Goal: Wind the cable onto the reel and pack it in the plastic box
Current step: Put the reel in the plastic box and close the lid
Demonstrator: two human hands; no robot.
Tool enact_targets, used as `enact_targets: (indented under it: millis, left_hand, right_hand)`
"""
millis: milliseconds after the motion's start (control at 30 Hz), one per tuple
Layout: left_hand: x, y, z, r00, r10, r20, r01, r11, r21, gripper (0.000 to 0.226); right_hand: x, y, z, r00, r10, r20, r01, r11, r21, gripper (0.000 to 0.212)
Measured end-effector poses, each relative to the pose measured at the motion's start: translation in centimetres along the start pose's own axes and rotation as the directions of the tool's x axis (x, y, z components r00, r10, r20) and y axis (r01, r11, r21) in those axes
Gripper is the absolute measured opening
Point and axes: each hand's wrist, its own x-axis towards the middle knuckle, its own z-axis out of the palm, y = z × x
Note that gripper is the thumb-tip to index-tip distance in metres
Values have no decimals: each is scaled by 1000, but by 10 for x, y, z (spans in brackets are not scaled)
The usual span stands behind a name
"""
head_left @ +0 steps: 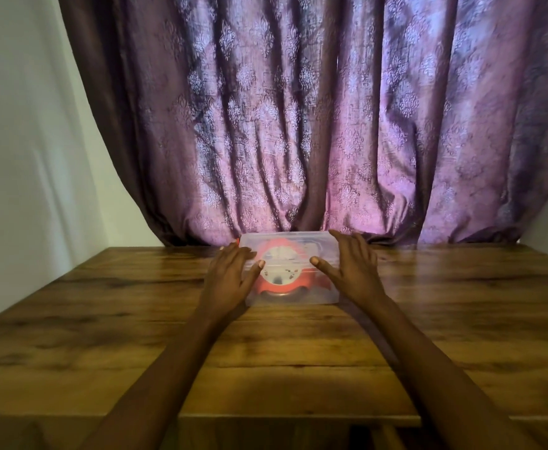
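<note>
Resting flat with fingers straight, the left hand point(230, 274) and right hand point(352, 266) pressed the lidded translucent plastic box point(293, 246) holding the red reel point(280, 282), mid-frame on the wooden table point(104, 319).
</note>
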Motion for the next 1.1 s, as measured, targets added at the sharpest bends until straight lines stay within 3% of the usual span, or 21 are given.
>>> enact_targets:
  millis: [167,233,333,500,633,833,1100]
  left_hand:
    - [-2,-8,-15,993,111,-32,-102,973,205,41]
    - [-8,-7,-20,989,127,-69,-109,969,220,37]
    - [-19,-9,-31,994,41,-105,-16,973,232,35]
    - [-38,-26,-62,989,-79,-125,117,936,332,42]
    - [-51,-51,-94,993,-114,-34,116,873,474,48]
    - [-73,-105,-144,983,-146,-108,181,846,502,39]
    - [-99,-169,-195,963,-221,-153,268,749,606,40]
  right_hand:
    - [7,-18,17,998,-31,-45,23,987,-157,56]
    - [11,-34,28,997,-13,-74,7,997,-83,42]
    - [18,-62,49,999,9,-43,-3,990,144,35]
    - [36,-112,93,987,-80,141,44,968,246,53]
    - [46,-159,128,935,-149,323,35,942,333,66]
    - [55,-231,170,832,-330,446,179,921,347,61]
    - [60,-327,206,784,-390,483,173,884,434,70]
